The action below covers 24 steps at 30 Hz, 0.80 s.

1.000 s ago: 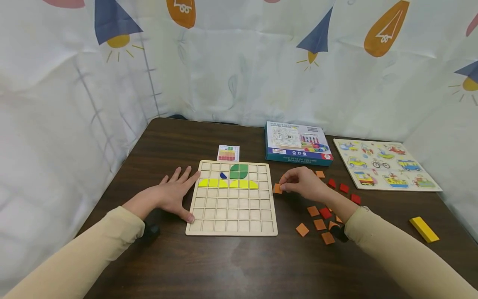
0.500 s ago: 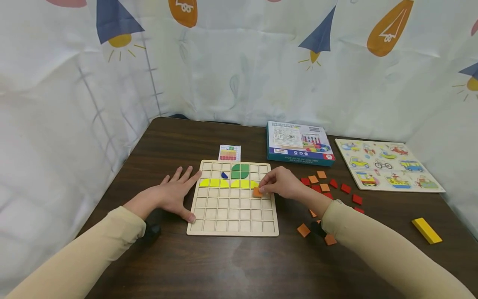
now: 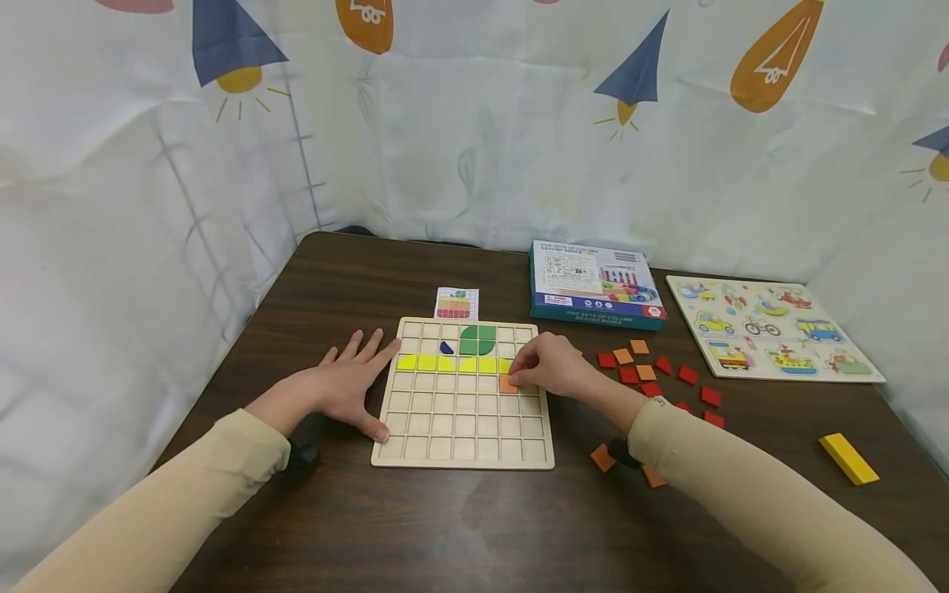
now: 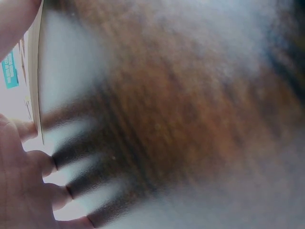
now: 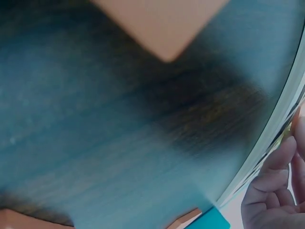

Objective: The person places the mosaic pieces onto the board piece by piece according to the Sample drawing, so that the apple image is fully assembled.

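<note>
A pale wooden grid board (image 3: 463, 427) lies on the dark table in the head view. My left hand (image 3: 341, 391) rests at its left side, fingers spread, thumb on the lower left border. On the board, my right hand (image 3: 552, 365) pinches an orange square tile (image 3: 507, 385) at a cell just under the right end of a row of yellow quarter-round tiles (image 3: 426, 362). Green leaf-shaped tiles (image 3: 478, 340) and a small blue tile (image 3: 446, 347) sit higher on the grid. In the right wrist view the orange tile (image 5: 296, 118) shows between thumb and finger.
Loose red tiles (image 3: 628, 375) and orange tiles (image 3: 603, 458) lie right of the board, partly under the right forearm. Behind the board is a picture card (image 3: 457, 304). A boxed set (image 3: 596, 284), a vehicle puzzle board (image 3: 771, 329) and a yellow block (image 3: 848, 459) are farther right.
My right hand has carried the orange tile leftward from beside the board onto the grid, and the tile now lies down at a cell. My left hand has stayed in place.
</note>
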Each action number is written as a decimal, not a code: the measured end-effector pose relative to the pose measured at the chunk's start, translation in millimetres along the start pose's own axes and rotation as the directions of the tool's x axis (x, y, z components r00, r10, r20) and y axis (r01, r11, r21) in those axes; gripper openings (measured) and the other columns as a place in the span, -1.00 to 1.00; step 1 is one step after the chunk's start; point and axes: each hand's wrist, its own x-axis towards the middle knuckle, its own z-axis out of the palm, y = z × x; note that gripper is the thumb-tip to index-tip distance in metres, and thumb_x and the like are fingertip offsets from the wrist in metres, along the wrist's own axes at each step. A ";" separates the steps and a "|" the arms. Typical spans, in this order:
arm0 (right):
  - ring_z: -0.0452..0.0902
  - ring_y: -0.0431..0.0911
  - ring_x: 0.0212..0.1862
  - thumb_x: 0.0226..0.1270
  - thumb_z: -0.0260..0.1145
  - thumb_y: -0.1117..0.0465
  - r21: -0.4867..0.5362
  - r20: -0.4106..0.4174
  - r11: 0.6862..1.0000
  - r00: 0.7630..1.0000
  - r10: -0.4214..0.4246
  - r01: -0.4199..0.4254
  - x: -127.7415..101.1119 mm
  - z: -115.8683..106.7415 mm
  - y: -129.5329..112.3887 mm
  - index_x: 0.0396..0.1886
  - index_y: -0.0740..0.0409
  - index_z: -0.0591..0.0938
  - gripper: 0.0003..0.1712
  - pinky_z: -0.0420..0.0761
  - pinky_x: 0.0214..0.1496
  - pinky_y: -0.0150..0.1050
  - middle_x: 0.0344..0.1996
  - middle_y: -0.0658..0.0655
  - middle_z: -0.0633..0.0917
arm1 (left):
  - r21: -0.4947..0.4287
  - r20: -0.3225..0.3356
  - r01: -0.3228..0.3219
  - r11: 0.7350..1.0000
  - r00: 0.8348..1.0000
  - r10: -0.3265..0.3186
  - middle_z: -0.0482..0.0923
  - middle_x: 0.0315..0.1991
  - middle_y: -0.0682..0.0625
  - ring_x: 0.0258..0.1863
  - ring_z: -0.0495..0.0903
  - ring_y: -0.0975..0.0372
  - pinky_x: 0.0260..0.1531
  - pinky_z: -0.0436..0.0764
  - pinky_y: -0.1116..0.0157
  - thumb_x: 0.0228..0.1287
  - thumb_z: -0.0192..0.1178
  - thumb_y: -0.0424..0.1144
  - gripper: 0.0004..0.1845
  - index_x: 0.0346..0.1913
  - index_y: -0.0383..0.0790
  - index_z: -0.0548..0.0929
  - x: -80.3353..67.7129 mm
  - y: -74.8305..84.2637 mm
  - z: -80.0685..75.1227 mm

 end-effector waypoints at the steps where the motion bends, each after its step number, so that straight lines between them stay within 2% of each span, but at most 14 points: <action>1: 0.53 -0.12 -0.29 0.31 0.50 0.18 -0.008 -0.002 1.000 1.000 -0.001 0.001 0.2 0.6 -0.3 -0.28 0.07 0.84 -0.92 0.52 -0.29 -0.32 -0.38 -0.01 0.79 | 0.000 0.000 0.000 1.000 1.000 0.000 -0.33 0.63 -0.45 0.58 -0.34 -0.43 0.39 -0.15 -0.51 -0.21 0.56 0.38 0.53 0.66 -0.25 -0.17 0.0 -0.2 0.1; 9: 0.52 -0.13 -0.32 0.28 0.52 0.18 -0.046 -0.020 0.999 1.000 -0.006 0.005 -0.8 2.2 -3.2 -0.33 0.06 0.84 -0.94 0.51 -0.32 -0.31 -0.41 -0.04 0.79 | -0.008 0.002 0.002 1.000 1.000 -0.002 -0.34 0.64 -0.44 0.58 -0.35 -0.43 0.39 -0.16 -0.51 -0.21 0.56 0.37 0.53 0.66 -0.25 -0.17 0.6 -1.2 1.6; 15: 0.54 -0.11 -0.30 0.28 0.52 0.20 -0.023 -0.049 1.000 0.999 -0.007 0.006 -7.2 -10.3 2.4 -0.28 0.08 0.83 -0.93 0.57 -0.26 -0.30 -0.35 0.01 0.78 | -0.009 0.004 0.005 1.000 1.000 -0.005 -0.33 0.64 -0.44 0.58 -0.35 -0.43 0.39 -0.16 -0.51 -0.22 0.56 0.38 0.54 0.66 -0.24 -0.16 0.9 -0.6 1.5; 24: 0.59 -0.12 -0.26 0.35 0.46 0.22 -0.034 -0.074 0.999 0.997 0.008 -0.011 -37.8 -42.4 38.0 -0.24 0.12 0.80 -0.92 0.65 -0.11 -0.19 -0.30 0.03 0.80 | -0.003 0.001 0.009 1.000 1.000 -0.009 -0.34 0.64 -0.44 0.58 -0.35 -0.43 0.40 -0.16 -0.50 -0.22 0.56 0.38 0.54 0.66 -0.24 -0.17 0.5 -0.9 1.7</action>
